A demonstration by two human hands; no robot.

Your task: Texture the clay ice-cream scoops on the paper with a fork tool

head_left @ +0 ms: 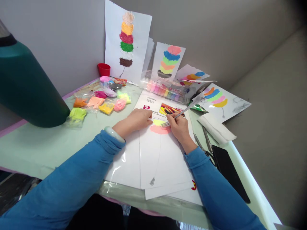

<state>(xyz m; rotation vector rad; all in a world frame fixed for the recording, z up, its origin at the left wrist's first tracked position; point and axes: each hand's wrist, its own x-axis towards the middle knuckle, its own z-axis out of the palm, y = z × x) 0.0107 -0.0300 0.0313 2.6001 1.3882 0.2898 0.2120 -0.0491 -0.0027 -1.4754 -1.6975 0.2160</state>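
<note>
My right hand (179, 126) grips a metal fork (185, 110) like a pen, its handle slanting up to the right. The tines rest at the yellow clay patch (158, 122), just above a flat pink clay patch (159, 129). Both patches lie on a white sheet of paper (153, 156) with a thin drawn line and a small dark scribble below. My left hand (139, 119) is on the sheet beside the yellow clay, fingers bent and close together; whether they pinch anything is hidden.
Bagged coloured clay (106, 108), a red cup (104, 69) and a green bottle (31, 83) stand left. Clay pictures (128, 41) lean behind a clear clay box (165, 91). Right lie a folded white tissue (217, 127), scissors (209, 156) and a black phone (230, 172).
</note>
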